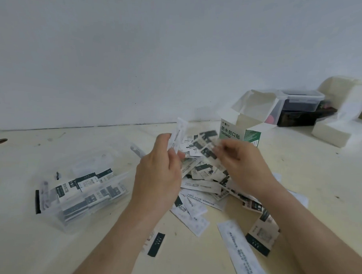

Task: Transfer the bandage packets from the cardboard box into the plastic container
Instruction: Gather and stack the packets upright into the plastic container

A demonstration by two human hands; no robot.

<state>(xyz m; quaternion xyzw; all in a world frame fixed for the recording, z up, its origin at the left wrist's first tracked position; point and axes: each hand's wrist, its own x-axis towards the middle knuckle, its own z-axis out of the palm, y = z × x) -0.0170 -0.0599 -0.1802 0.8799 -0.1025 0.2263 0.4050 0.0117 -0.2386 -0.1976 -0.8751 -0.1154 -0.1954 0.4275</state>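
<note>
- The plastic container (70, 219) sits on the table (28, 244), well to the left of the left hand's fingers. It is see-through and open on top.
- Some bandage packets (86, 181) already lie inside it in a messy stack.
- The left hand (160, 173) is up over the table. Its fingers and thumb are curled together and pinch one white packet (178, 134), which sticks up above the fingertips.
- A big pile of packets (203, 186) lies on the table, under and between the fingers of both hands (some show the dark side, some the white side).
- The right hand (241, 159) is up too. Its fingers are bent and pinch a few dark-and-white packets (206, 146) that poke out to the left of its fingertips. They are too blurry to count.
- The cardboard box (235, 134) stands up just behind the right hand's fingers, not touching them. Its top flaps are open.
- Far to the right of all the fingers, a clear tub (300, 100) with a lid sits on top of a black case (299, 118).
</note>
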